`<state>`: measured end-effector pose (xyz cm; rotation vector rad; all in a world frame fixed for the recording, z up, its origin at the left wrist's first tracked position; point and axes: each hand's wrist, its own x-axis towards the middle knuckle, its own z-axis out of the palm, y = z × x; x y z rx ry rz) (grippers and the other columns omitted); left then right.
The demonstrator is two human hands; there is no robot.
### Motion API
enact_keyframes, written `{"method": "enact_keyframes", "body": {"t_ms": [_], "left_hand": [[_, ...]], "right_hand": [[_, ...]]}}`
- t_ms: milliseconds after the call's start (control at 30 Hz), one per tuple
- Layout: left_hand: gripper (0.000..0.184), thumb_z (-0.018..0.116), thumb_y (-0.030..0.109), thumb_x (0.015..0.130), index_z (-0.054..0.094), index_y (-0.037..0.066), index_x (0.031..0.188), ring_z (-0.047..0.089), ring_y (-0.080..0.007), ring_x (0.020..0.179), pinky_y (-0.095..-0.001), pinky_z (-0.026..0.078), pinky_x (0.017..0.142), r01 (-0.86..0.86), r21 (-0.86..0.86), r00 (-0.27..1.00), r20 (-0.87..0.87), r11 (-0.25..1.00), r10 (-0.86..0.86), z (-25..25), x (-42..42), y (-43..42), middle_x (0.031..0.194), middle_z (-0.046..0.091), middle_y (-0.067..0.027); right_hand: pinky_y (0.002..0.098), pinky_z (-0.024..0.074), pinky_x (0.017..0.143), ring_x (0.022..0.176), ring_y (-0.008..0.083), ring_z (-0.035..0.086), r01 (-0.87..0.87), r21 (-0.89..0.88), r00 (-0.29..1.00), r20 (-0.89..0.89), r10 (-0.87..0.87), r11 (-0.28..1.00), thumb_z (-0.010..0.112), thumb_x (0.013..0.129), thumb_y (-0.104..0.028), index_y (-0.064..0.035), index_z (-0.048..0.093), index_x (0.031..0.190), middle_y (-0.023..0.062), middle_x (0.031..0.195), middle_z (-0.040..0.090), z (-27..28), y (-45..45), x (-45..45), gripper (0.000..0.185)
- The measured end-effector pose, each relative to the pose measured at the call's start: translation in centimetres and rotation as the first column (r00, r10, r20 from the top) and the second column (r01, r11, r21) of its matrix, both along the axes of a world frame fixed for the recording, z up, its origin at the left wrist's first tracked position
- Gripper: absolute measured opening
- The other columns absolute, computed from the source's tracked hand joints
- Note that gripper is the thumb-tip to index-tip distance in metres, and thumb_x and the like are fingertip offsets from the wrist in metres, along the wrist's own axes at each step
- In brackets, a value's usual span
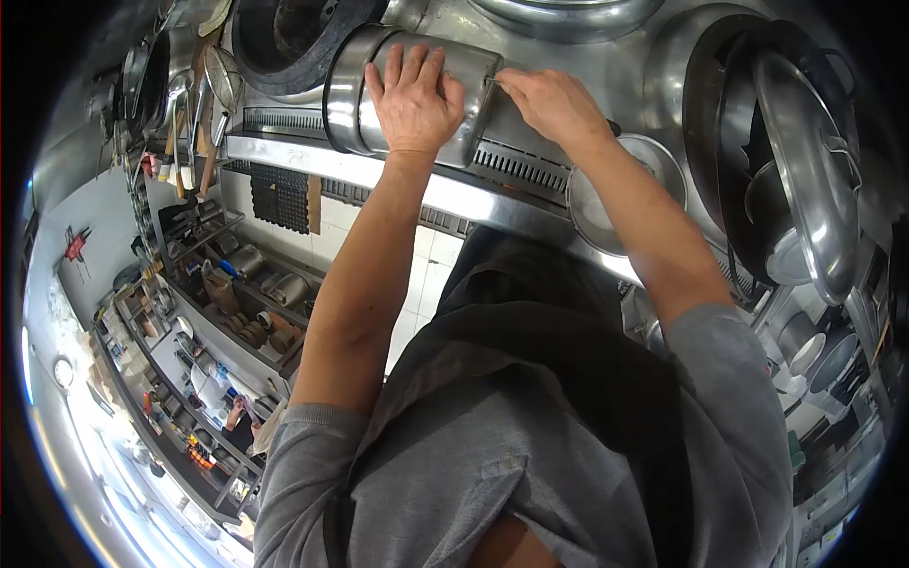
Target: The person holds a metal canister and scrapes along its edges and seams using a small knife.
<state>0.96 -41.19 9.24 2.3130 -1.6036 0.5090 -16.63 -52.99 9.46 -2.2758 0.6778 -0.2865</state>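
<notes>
A cylindrical stainless steel pot (pixel 478 90) lies on its side on the metal worktop, its wider, stepped end to the left. My left hand (pixel 415 102) rests on the pot's upper side with fingers spread, pressing on the wall. At the pot's right end, the fingertips of my right hand (pixel 554 102) are pinched together right by the edge. Something small and thin shows between those fingertips and the pot's edge; its kind is too small to make out.
A slotted drain grate (pixel 521 166) runs along the worktop's front. A round shallow pan (pixel 606 213) sits under my right forearm. Large woks and a steel lid (pixel 805 180) lean at the right. A dark ring (pixel 251 47) stands behind left. Ladles and strainers (pixel 222 80) hang at left.
</notes>
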Motion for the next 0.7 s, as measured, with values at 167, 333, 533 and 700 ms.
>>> {"method": "enact_keyframes", "body": {"t_ms": [167, 333, 533, 700], "left_hand": [[0.031, 0.059, 0.025, 0.089, 0.076, 0.015, 0.113, 0.058, -0.0317, 0.129, -0.0615, 0.032, 0.113, 0.006, -0.006, 1.0, 0.003, 1.0, -0.006, 0.0, 0.0, 0.3, 0.125, 0.07, -0.0026], [0.03, 0.059, 0.024, 0.088, 0.075, 0.015, 0.112, 0.058, -0.0318, 0.128, -0.0614, 0.031, 0.113, 0.02, -0.011, 1.0, -0.003, 1.0, -0.02, 0.0, 0.1, 0.1, 0.124, 0.07, -0.0023], [0.031, 0.061, 0.026, 0.085, 0.077, 0.013, 0.109, 0.057, -0.0346, 0.128, -0.0644, 0.031, 0.113, 0.024, -0.037, 0.999, -0.029, 0.999, -0.025, -0.5, 0.3, 0.2, 0.122, 0.07, -0.0047], [0.03, 0.059, 0.025, 0.089, 0.076, 0.016, 0.112, 0.058, -0.0314, 0.129, -0.0617, 0.032, 0.113, 0.02, -0.017, 1.0, -0.006, 1.0, -0.02, -0.2, 0.2, 0.2, 0.124, 0.07, -0.0018]], "right_hand": [[0.0504, 0.0556, 0.078, 0.086, 0.0414, 0.069, -0.062, -0.076, 0.997, 0.044, 0.065, 0.995, 0.061, 0.099, -0.022, -0.013, 0.074, 0.112, 0.0185, 0.095, 0.074, -0.5, 0.6, -0.5, 0.021], [0.0498, 0.056, 0.078, 0.087, 0.0409, 0.069, 0.018, 0.011, 1.0, 0.018, -0.018, 1.0, 0.06, 0.099, -0.021, -0.0129, 0.074, 0.113, 0.0176, 0.097, 0.074, 0.2, 0.2, -0.4, 0.021], [0.0497, 0.0559, 0.077, 0.087, 0.0413, 0.069, -0.061, -0.06, 0.996, 0.065, 0.065, 0.996, 0.06, 0.099, -0.021, -0.0125, 0.074, 0.112, 0.0176, 0.096, 0.074, -0.3, 0.5, -0.3, 0.021], [0.0502, 0.0554, 0.076, 0.086, 0.0415, 0.069, -0.05, -0.02, 0.999, -0.004, 0.05, 0.999, 0.06, 0.1, -0.022, -0.0121, 0.074, 0.112, 0.018, 0.095, 0.074, 0.1, 0.1, -0.5, 0.02]]}}
